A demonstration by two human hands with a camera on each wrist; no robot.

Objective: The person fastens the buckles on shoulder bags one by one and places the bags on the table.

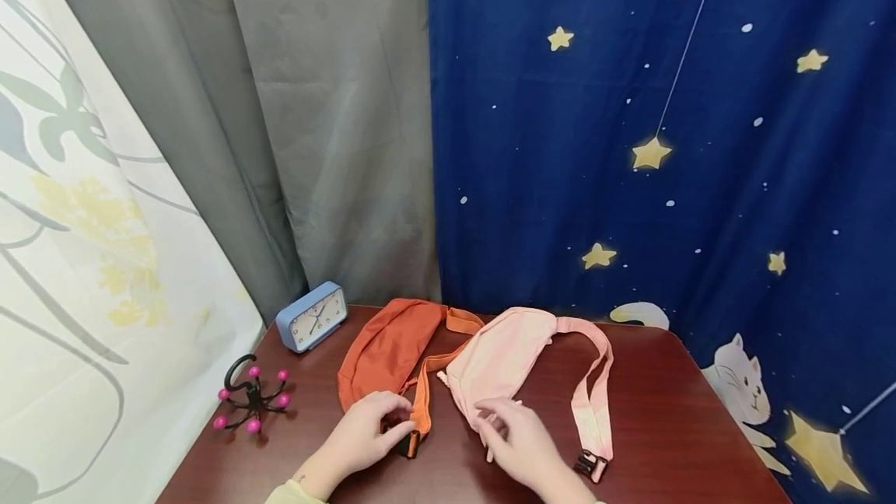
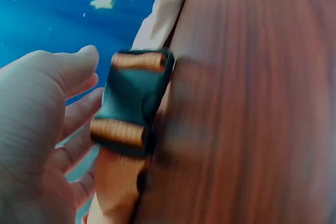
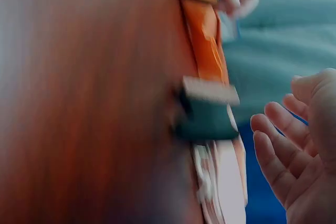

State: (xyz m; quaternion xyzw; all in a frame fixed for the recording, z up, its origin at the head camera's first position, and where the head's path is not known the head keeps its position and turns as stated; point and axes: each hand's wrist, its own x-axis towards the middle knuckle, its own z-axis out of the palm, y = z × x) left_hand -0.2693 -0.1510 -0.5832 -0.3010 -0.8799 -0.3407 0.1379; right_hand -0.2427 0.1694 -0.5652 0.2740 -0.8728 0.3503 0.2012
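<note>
An orange fanny pack lies on the table, its orange strap running to a black buckle near the front. Beside that buckle is my left hand, fingers loosely bent and apart from it in the left wrist view. To the right lies a pink fanny pack. My right hand hovers at its near end, partly hiding it. In the right wrist view, the relaxed fingers stand apart from a blurred dark buckle with a pale band.
A blue alarm clock stands at the back left. Before it sits a black spider-like object with pink balls. The pink strap loops right, ending in a buckle. Grey and blue curtains hang behind the reddish-brown table.
</note>
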